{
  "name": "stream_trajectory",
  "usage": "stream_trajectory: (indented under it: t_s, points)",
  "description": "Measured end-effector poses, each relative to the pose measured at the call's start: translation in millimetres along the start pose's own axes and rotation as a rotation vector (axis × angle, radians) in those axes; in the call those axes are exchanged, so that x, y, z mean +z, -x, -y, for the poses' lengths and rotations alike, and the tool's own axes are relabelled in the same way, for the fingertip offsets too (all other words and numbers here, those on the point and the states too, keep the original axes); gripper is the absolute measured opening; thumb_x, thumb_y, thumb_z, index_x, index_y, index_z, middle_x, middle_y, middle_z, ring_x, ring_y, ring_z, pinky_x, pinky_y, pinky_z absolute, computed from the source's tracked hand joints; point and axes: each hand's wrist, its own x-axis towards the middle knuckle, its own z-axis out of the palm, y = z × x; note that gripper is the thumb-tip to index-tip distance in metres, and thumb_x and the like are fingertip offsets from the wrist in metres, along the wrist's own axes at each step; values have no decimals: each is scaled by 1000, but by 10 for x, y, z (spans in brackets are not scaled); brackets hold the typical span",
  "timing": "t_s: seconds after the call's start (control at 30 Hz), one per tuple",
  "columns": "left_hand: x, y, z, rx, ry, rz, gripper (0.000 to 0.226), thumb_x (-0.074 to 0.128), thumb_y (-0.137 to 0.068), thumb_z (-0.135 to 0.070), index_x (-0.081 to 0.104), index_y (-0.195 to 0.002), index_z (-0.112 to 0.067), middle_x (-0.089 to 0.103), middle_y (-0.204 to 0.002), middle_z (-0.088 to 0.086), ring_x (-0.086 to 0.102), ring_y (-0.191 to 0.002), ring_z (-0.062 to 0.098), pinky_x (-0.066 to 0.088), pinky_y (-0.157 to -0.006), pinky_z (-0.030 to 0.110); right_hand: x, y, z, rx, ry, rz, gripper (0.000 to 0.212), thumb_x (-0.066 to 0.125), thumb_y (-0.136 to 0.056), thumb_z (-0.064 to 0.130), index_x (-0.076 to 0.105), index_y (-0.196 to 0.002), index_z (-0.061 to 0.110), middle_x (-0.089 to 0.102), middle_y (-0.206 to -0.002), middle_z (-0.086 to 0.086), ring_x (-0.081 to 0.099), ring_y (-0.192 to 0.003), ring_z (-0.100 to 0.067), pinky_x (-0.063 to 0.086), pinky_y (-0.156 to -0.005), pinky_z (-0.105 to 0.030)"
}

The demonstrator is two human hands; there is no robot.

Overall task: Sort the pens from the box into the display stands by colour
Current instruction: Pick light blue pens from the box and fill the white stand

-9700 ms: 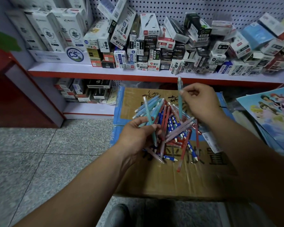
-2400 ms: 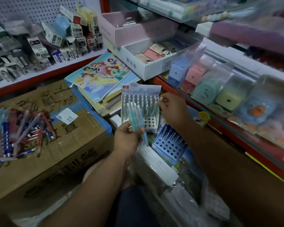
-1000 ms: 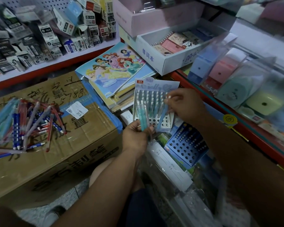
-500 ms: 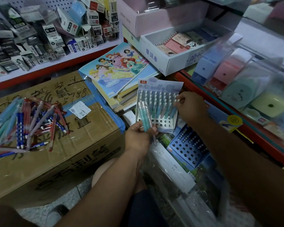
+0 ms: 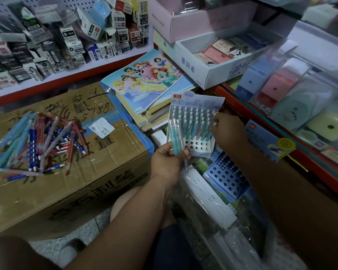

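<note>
Head: teal pens (image 5: 175,133) upright, tips down

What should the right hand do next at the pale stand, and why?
Probably take one of the two teal plastic pens gripped by the left hand and seat it in an empty front hole of the pale cardboard display stand: the right hand is at the stand's filled rows, and front holes are open.

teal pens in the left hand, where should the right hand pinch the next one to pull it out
Pinch one of the teal pens by its upper barrel, just under the clear top. That end stands free above the left hand, whose grip wraps the lower barrels. Come from the right, the side nearest the right hand and the stand.
</note>
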Motion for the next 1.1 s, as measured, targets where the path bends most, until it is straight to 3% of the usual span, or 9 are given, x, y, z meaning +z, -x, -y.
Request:
stream_trajectory:
  t_s: [0.13,0.27,0.43,0.6,0.7,0.8,0.87,1.03,1.1]
  points:
    - [-48,16,-13,8,1,28,28,69,-87,1,69,-114,-4,74,-100,18,70,-77,16,57,-64,27,-213,253,143,-49,-246,-88,22,61,-93,23,64,-106,6,66,-99,-9,61,-95,-27,51,-82,-38]
    - [-77,75,-46,34,31,135,20,66,-87,7,69,-105,1,73,-88,17,70,-72,17,54,-61,24,-358,526,429,-33,-754,243,27,70,-92,23,67,-114,8,69,-94,3,67,-81,-5,53,-65,-19]
    - [-104,115,-38,61,18,216,21,65,-87,9,71,-103,-3,74,-91,15,71,-80,19,58,-75,33,-344,582,520,10,-951,309,18,69,-91,10,65,-109,9,69,-84,-1,66,-62,-2,50,-52,-17]
    - [-159,131,-84,50,26,93,16,67,-87,5,72,-100,-5,73,-92,18,69,-83,23,58,-73,32,-337,479,533,5,-960,300,10,72,-89,8,64,-91,15,70,-75,-5,65,-62,-9,53,-53,-24]
    - [-241,67,-89,-3,92,-94,18,68,-88,4,70,-87,-14,73,-78,4,68,-75,21,58,-72,33,-300,365,539,39,-949,127,8,71,-90,11,64,-87,15,70,-74,-7,66,-62,-8,55,-56,-24]
    - [-287,33,-81,-27,130,-154,19,68,-88,3,70,-89,-16,71,-80,4,67,-72,18,59,-68,31,-139,228,567,46,-833,-28,7,71,-90,17,64,-87,15,67,-74,-1,65,-65,-9,55,-59,-25]
    - [-282,33,-82,-27,132,-154,17,67,-89,2,70,-96,-13,69,-83,7,66,-72,18,58,-69,32,-12,168,625,19,-768,-39,9,70,-90,20,64,-87,14,66,-77,1,65,-71,-10,53,-63,-26]
    - [-318,-22,-72,-44,114,-211,17,69,-89,0,70,-104,-8,70,-96,19,67,-81,27,58,-71,37,264,132,790,5,-799,-17,11,69,-91,13,61,-84,11,63,-73,6,59,-64,6,44,-59,-11]
    - [-330,-41,-66,-48,112,-228,18,69,-89,0,69,-105,-7,70,-101,22,67,-83,29,57,-71,38,341,119,816,14,-797,-6,8,69,-91,12,63,-86,9,65,-75,5,61,-68,2,47,-63,-15]
